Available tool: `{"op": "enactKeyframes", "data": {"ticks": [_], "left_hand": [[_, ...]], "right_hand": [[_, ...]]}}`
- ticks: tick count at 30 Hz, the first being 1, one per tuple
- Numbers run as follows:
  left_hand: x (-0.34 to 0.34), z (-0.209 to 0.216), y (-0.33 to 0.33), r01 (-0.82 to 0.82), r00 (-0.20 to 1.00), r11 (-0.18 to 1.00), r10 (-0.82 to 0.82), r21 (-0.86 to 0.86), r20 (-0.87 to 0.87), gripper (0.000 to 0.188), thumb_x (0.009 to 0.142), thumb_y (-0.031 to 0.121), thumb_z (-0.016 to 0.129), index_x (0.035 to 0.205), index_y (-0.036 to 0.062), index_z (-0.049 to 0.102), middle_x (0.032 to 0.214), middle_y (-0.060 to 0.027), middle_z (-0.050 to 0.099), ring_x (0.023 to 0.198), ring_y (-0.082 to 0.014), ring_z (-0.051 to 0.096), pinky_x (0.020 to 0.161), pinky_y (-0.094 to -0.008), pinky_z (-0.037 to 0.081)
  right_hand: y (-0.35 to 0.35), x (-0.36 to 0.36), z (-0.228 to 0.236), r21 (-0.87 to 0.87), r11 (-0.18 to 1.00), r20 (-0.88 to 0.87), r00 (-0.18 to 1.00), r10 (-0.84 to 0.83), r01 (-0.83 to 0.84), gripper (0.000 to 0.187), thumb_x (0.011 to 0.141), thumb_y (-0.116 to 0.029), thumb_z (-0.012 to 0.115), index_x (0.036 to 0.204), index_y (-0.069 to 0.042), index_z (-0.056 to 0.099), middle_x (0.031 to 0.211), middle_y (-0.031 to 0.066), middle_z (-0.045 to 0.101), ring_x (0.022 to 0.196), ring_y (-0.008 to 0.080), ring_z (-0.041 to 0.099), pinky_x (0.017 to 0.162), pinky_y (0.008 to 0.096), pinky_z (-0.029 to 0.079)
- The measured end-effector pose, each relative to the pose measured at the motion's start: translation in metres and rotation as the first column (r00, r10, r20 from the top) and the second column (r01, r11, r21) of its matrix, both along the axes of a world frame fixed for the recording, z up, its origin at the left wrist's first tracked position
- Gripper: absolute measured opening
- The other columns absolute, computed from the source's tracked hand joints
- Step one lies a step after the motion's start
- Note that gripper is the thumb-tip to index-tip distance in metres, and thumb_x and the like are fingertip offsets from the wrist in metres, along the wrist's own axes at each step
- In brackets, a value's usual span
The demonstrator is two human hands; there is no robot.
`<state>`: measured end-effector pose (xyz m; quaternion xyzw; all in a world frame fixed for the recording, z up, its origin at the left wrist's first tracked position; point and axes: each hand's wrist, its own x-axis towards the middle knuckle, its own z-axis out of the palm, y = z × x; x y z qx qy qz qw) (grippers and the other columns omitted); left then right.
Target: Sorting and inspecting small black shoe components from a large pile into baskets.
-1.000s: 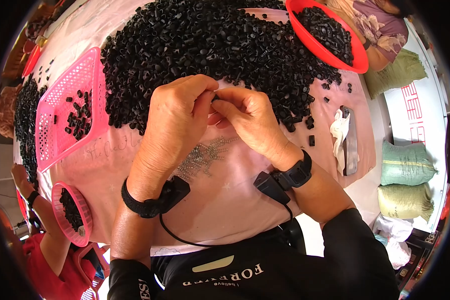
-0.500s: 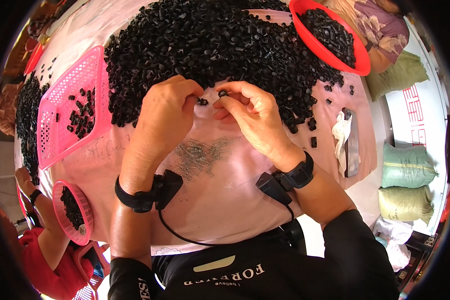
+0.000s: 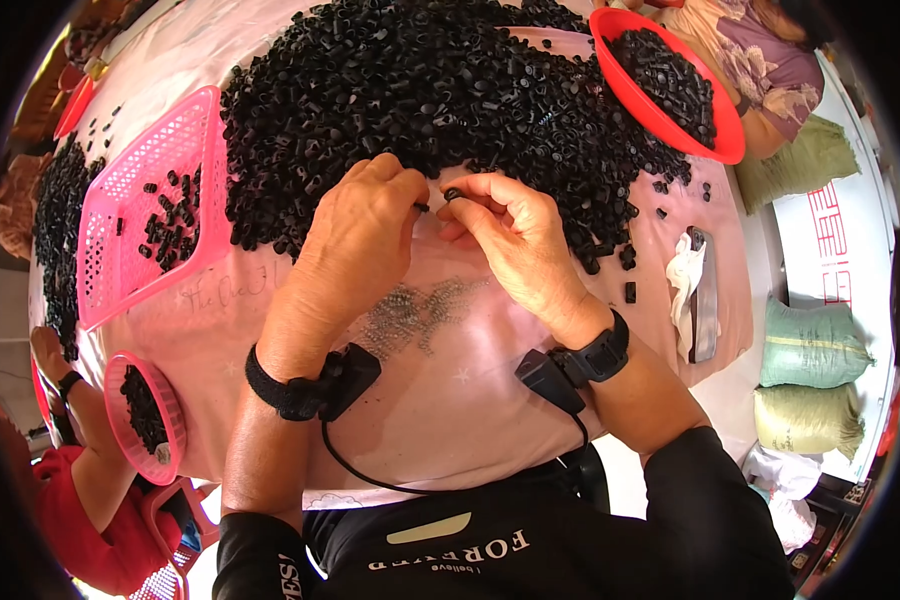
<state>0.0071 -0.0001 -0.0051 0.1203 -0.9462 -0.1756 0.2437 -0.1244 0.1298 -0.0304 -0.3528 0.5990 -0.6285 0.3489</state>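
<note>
My right hand (image 3: 515, 235) pinches a small black plastic part (image 3: 452, 194) between thumb and forefinger, its other fingers curled below. Just to its left, my left hand (image 3: 368, 225) is closed, its fingertips on another small black piece (image 3: 423, 207) that is mostly hidden. Between the two pieces a narrow gap shows. Both hands hover over the pink tablecloth (image 3: 420, 400), at the near edge of a large heap of small black plastic parts (image 3: 400, 90). Black straps with small boxes sit on both wrists.
On the left stand a pink perforated basket (image 3: 120, 270) with some black parts and a smaller pink basket (image 3: 179, 430). A red basin (image 3: 722, 130) of parts lies at far right, near another person. A white cloth (image 3: 684, 270) rests beside a dark tray (image 3: 707, 310). Another person's arm (image 3: 90, 440) is at left.
My left hand has shifted right, closer to my right hand, and its small black piece is now more hidden. The right hand keeps its pinch; the whole view has shifted slightly.
</note>
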Motion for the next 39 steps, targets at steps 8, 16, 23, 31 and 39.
{"op": "enactKeyframes", "data": {"ticks": [8,16,23,31,39], "left_hand": [[-0.003,0.021,0.008,0.017,1.000,0.927,-0.011,0.376,-0.018,0.015,0.089,-0.003,0.060,0.102,-0.0029,0.067,0.091,-0.0182,0.070,0.082,-0.0296,0.071,0.071,-0.0354,0.054],[-0.007,0.016,0.014,0.040,0.996,0.950,-0.012,0.311,-0.090,0.022,0.089,-0.006,0.059,0.107,-0.0027,0.070,0.091,-0.0156,0.068,0.082,-0.0298,0.070,0.073,-0.0344,0.055],[-0.009,0.015,0.018,0.096,0.991,0.984,-0.080,0.148,-0.109,0.029,0.086,-0.008,0.060,0.114,-0.0018,0.070,0.094,-0.0139,0.065,0.084,-0.0304,0.067,0.074,-0.0363,0.055],[-0.011,0.016,0.020,0.043,0.993,0.991,-0.028,0.123,-0.115,0.039,0.076,0.001,0.075,0.114,-0.0019,0.068,0.099,-0.0150,0.065,0.092,-0.0326,0.065,0.081,-0.0402,0.054],[-0.010,0.017,0.019,0.038,0.996,0.995,-0.030,0.090,-0.089,0.040,0.072,0.007,0.080,0.109,-0.0029,0.069,0.098,-0.0149,0.065,0.092,-0.0340,0.065,0.081,-0.0404,0.055]], "right_hand": [[0.001,0.000,-0.003,0.010,1.000,-0.023,1.000,0.021,-0.021,0.015,0.098,-0.004,0.065,0.111,0.002,0.067,0.092,0.0052,0.072,0.080,0.0094,0.069,0.072,0.0240,0.058],[0.001,0.001,0.002,0.014,1.000,0.011,1.000,0.023,-0.023,0.012,0.099,-0.004,0.063,0.107,0.004,0.066,0.090,0.0067,0.072,0.079,0.0115,0.071,0.071,0.0249,0.059],[0.002,-0.003,0.002,0.006,0.999,0.143,0.989,0.040,-0.041,0.015,0.102,-0.011,0.060,0.106,0.002,0.068,0.087,0.0069,0.071,0.077,0.0126,0.072,0.067,0.0247,0.059],[0.005,-0.005,0.004,-0.033,0.999,0.181,0.983,0.011,-0.005,0.019,0.102,-0.017,0.060,0.105,-0.001,0.070,0.084,0.0045,0.071,0.074,0.0091,0.069,0.061,0.0218,0.056],[0.004,-0.005,0.004,-0.022,0.999,0.158,0.987,0.033,-0.030,0.022,0.103,-0.019,0.059,0.104,0.000,0.070,0.082,0.0014,0.069,0.075,0.0056,0.066,0.061,0.0202,0.054]]}}
